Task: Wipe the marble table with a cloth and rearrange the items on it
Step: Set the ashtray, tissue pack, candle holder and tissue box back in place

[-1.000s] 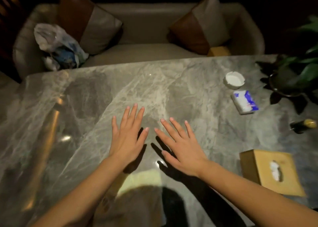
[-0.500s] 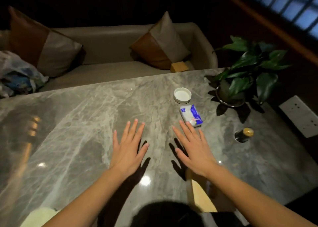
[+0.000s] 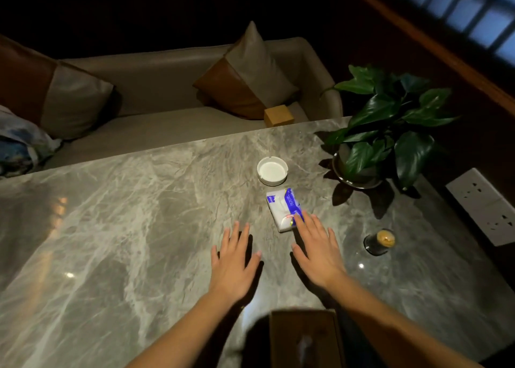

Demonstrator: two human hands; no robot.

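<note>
Head view of a grey veined marble table (image 3: 133, 228) in dim light. The left hand (image 3: 234, 270) lies palm down over the table's middle, its fingers (image 3: 244, 235) straight and spread apart, holding nothing; its shadow falls on the stone just beside it. The right hand (image 3: 319, 256) is also palm down and flat, fingers (image 3: 315, 226) straight and slightly apart; its fingertips overlap the near end of a white and blue tissue pack (image 3: 281, 207), though whether they press on it cannot be told. The pack lies flat on the table, just nearer than a round white ashtray (image 3: 272, 170) and apart from it. To the right of the right hand stands a dark jar (image 3: 379, 241) with a pale top, well apart from the pack. A potted plant (image 3: 390, 122) sits at the far right corner, its saucer (image 3: 358, 183) on the stone. A tissue box (image 3: 303, 337) lies at the near edge between the two forearms, in shadow. Beyond the table stands a sofa (image 3: 156, 88) with two cushions (image 3: 250, 74), a small box (image 3: 279, 115) and a bundle (image 3: 19, 141) at its left end. A white socket plate (image 3: 485, 203) shows at the right.
</note>
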